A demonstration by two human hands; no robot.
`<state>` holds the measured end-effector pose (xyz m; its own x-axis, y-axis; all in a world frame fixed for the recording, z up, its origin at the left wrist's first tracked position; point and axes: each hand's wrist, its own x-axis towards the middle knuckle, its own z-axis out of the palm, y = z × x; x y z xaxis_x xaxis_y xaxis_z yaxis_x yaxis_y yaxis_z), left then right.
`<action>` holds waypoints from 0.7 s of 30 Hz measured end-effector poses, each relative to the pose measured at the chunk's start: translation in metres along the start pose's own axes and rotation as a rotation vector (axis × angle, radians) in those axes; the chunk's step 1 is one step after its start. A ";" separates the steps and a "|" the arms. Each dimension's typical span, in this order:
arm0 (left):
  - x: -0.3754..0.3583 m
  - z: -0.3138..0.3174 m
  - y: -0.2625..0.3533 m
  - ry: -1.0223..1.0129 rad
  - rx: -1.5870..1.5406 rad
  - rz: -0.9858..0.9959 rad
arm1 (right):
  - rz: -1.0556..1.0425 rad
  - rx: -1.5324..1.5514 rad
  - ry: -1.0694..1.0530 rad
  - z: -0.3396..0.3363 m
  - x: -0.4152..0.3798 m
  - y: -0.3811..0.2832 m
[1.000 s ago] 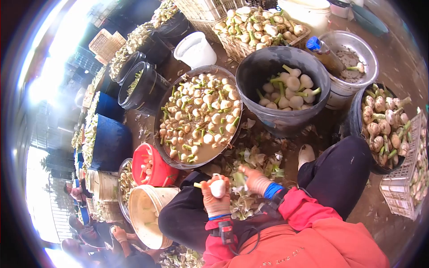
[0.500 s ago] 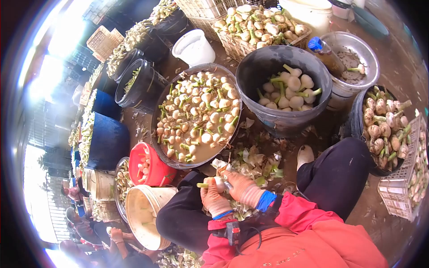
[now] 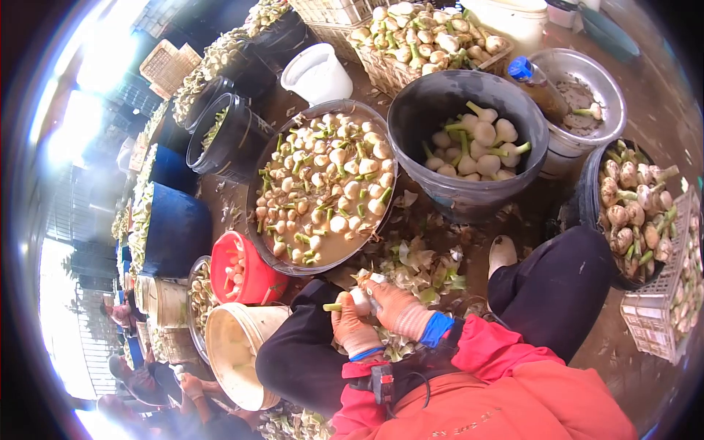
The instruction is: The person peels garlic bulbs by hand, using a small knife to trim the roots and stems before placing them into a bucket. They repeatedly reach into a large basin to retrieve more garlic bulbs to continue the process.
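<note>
My left hand (image 3: 355,330), in an orange-and-white work glove, is closed round a white garlic bulb (image 3: 360,300). Its cut green stem (image 3: 332,307) points out to the left. My right hand (image 3: 402,309), gloved the same way with a blue band at the wrist, presses close against the bulb's other side. A pale, shiny piece that looks like a small knife's blade (image 3: 377,279) shows at its fingertips; the handle is hidden in the fist. Both hands are over my lap, above loose garlic peelings (image 3: 422,268) on the ground.
Ahead stands a wide basin (image 3: 258,246) of garlic in murky water. Right of it is a dark bucket (image 3: 469,202) of peeled bulbs. Unpeeled garlic fills a bucket (image 3: 587,191) and crates at right. A red bucket (image 3: 249,282) and cream bucket (image 3: 253,330) stand left; a person (image 3: 147,381) sits beyond.
My right hand has turned slightly at the bulb; the shiny piece has moved from beside the bulb to above it. The left hand keeps its hold.
</note>
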<state>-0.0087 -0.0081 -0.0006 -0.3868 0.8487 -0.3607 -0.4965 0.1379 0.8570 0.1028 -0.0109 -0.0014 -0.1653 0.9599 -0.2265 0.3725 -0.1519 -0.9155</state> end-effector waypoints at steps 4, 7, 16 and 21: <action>-0.006 -0.004 0.000 -0.082 -0.058 -0.084 | 0.001 -0.067 0.117 -0.009 0.007 0.009; 0.005 -0.013 0.001 -0.123 -0.216 -0.160 | 0.239 -0.054 0.116 -0.020 0.011 0.018; 0.016 -0.005 0.047 -0.167 -0.536 -0.390 | 0.297 -0.331 -0.270 -0.011 0.019 0.085; 0.063 -0.046 0.140 -0.277 -0.587 0.420 | 0.303 -0.311 -0.474 -0.017 0.011 0.064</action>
<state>-0.1387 0.0412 0.0799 -0.4638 0.8774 0.1228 -0.7118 -0.4515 0.5380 0.1405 -0.0063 -0.0569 -0.3702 0.6661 -0.6475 0.7015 -0.2565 -0.6649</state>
